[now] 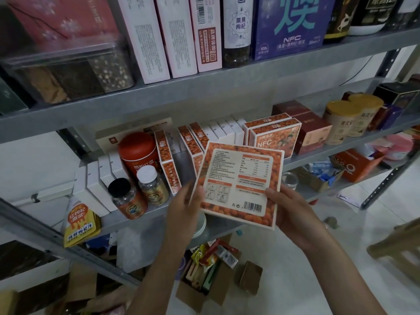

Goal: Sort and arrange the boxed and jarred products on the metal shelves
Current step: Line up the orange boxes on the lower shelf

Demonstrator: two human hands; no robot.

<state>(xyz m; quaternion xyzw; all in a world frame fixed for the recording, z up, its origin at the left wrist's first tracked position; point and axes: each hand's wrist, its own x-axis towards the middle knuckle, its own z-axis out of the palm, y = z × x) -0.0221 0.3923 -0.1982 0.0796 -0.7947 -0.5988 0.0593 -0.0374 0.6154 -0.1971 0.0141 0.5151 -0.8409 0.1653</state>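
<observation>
I hold a flat orange berry-print box [238,183] in front of the middle metal shelf [159,210], its back label and barcode facing me. My left hand [184,208] grips its left edge and my right hand [293,214] grips its lower right corner. Behind it on the shelf stand several matching orange boxes [169,162], some upright with spines out, and two more face forward [272,137]. A red tin [138,153] and two jars, one black-lidded [125,198] and one white-lidded [152,185], stand to the left.
White boxes [100,180] line the shelf's left side; maroon boxes [304,123] and tan canisters [345,119] sit at the right. The upper shelf [204,87] carries pink boxes, a dark jar and a blue box. An open carton [204,276] of packets lies on the floor below.
</observation>
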